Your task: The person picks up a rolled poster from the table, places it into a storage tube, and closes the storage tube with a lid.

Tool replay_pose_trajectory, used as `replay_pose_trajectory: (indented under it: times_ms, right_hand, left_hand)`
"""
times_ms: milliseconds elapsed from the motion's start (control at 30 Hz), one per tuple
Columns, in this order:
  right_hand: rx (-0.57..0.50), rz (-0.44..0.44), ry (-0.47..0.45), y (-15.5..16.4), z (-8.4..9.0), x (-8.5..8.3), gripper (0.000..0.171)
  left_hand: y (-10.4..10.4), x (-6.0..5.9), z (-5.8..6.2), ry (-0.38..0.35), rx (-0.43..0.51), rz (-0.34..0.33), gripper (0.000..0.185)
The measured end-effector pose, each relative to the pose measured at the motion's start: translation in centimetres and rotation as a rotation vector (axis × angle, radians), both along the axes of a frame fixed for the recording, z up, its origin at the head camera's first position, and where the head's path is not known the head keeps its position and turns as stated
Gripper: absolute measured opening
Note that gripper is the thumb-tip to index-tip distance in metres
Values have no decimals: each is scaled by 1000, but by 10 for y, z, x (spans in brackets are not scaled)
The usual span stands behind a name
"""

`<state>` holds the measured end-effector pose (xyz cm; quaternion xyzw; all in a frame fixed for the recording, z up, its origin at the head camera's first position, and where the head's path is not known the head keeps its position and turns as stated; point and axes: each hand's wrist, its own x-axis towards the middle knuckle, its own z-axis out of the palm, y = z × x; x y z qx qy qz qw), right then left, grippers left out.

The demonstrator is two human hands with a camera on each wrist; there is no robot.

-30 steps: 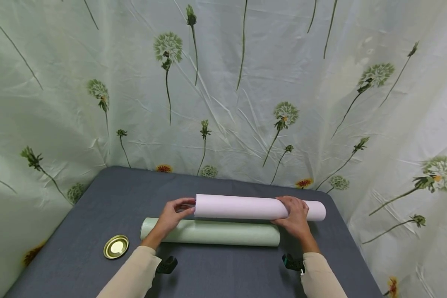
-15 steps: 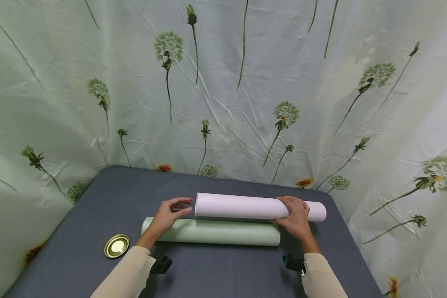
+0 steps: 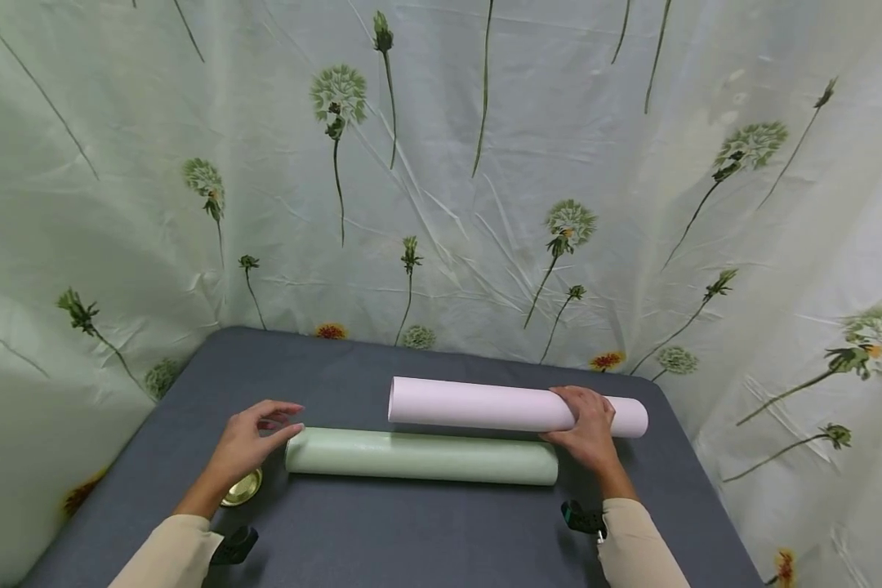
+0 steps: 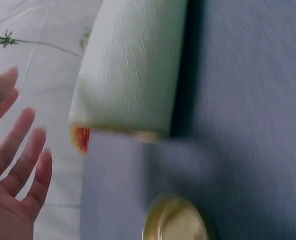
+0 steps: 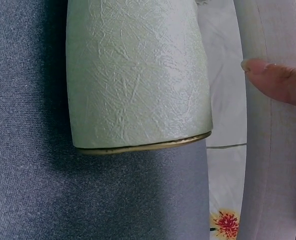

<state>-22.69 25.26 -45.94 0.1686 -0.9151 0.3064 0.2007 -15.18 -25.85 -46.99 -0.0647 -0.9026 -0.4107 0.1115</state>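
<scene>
A pale pinkish-white paper roll [image 3: 470, 405] lies crosswise over the far part of the table. My right hand [image 3: 586, 429] grips it near its right end, and the right wrist view shows my thumb [image 5: 273, 80] along its side. In front of the roll lies a pale green textured tube [image 3: 422, 457], with a gold rim [image 5: 148, 147] at its right end. My left hand [image 3: 250, 441] holds nothing; it is beside the tube's left end, fingers spread and slightly bent. Partly hidden below that wrist is a round gold lid [image 3: 242, 488], also cut off in the left wrist view.
A dark grey cloth covers the table [image 3: 412, 539]. Behind it and at both sides hangs a pale curtain [image 3: 441, 204] printed with dandelions. Both wrists carry black devices, one under the left cuff [image 3: 235, 545] and one at the right [image 3: 582, 518].
My left hand has left the paper roll's left end and moved left and toward me, above the lid. My right hand still grips the roll, which has barely moved.
</scene>
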Motion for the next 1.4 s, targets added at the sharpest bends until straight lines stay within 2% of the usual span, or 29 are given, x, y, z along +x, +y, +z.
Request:
replay_pose_trajectory:
  times_ms: [100,200,367,433,667,900,1267,1400]
  right_hand:
    - [3,1,7,0,0,0,68]
    - [-1,4,11,1,0,0,69]
    - [-2,3,21,2,-1,1,69]
    - [0,3,27,2,0,1,69]
    - [11,3,74,6,0,5,68]
    - [12,-6,79,9,-3,8,70]
    - [0,2,74,5,-1,5,70]
    - [2,1,72,3,0,3,70]
  left_hand:
    - [-15,9,-3,34,-109,-9,32]
    - [-29,17,-7,31,-164,-16,37]
    - [-49,31,-18,-50,-196,-32,46]
    - [-56,35,-22,-93,-211,-59,49]
    - [-64,45,-44,-142,-221,-155,65]
    - [-68,48,-57,-144,-288,-130,83]
    - [-67,49,-61,-113,-295,-61,72]
    - [-69,49,-64,-37,-327,-38,70]
